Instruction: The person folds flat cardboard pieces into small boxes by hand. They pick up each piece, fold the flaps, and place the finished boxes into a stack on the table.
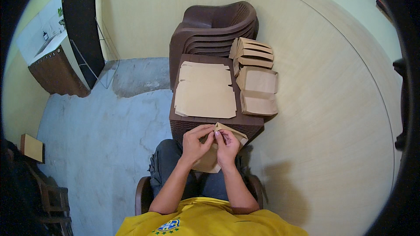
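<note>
A partly folded brown cardboard box rests over my lap, in front of the table's near edge. My left hand is closed, its thumb and fingertips pinching at the box's far corner. Against the same corner, my right hand is closed too, thumb and fingers gripping the cardboard. The two hands nearly meet, and they hide much of the box. Just beyond them lies a stack of flat die-cut cardboard blanks on the brown woven-pattern table.
An open folded box sits at the table's right edge, with several nested boxes behind it. Stacked brown plastic chairs stand beyond the table. A pale wall closes off the right side. A sink counter is at far left.
</note>
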`<state>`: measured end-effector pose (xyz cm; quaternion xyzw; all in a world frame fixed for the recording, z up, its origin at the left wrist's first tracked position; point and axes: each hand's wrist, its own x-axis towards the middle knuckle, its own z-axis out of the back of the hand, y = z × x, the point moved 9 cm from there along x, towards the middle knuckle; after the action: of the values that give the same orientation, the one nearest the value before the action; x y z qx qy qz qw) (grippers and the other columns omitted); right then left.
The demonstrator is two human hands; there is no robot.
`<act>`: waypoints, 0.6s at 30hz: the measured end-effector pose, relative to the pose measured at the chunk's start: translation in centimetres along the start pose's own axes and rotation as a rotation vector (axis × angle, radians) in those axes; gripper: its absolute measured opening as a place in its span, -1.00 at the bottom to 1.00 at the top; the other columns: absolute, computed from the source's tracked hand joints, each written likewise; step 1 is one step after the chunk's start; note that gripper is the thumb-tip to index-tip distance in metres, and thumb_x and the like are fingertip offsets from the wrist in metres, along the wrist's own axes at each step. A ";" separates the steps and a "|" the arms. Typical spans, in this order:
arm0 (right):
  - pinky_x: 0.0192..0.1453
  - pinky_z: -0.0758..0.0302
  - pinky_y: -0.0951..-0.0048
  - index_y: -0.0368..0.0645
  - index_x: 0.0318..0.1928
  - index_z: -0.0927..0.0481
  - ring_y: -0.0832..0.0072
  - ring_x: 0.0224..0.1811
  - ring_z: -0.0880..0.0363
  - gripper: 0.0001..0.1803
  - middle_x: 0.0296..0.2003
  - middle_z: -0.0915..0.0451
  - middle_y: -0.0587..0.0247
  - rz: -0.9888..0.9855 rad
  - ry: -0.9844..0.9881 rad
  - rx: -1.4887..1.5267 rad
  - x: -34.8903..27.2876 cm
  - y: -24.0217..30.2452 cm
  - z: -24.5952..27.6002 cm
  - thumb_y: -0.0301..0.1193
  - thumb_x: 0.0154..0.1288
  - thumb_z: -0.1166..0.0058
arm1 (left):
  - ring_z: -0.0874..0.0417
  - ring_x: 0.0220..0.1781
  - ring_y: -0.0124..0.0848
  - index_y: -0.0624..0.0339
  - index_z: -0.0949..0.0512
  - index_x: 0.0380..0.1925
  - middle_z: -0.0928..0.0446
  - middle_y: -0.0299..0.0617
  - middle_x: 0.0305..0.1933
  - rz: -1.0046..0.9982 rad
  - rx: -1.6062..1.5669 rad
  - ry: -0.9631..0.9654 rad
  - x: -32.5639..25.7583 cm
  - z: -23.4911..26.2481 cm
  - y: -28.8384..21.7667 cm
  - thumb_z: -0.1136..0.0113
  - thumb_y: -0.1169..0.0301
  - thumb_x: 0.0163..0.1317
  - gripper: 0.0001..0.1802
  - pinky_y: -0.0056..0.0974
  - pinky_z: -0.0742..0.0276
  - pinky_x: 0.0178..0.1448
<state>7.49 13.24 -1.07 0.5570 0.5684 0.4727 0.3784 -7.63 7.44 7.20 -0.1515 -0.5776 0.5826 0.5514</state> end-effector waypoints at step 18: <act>0.18 -0.59 0.41 -0.31 -0.14 -0.78 0.44 -0.02 -0.74 -0.94 -0.15 -0.79 0.21 -0.263 -0.076 0.478 -1.1 -0.6 -0.4 -0.59 0.44 -0.31 | -0.91 -0.09 -0.17 0.15 -0.81 -0.13 -0.80 -0.02 0.13 -0.516 0.326 -0.233 -2.7 0.2 -3.1 -0.61 0.54 0.07 -0.68 -0.23 -0.86 -0.10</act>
<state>7.05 12.13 -1.64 0.5691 0.7166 0.2506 0.3157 -5.40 4.23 8.63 0.1576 -0.5552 0.5218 0.6282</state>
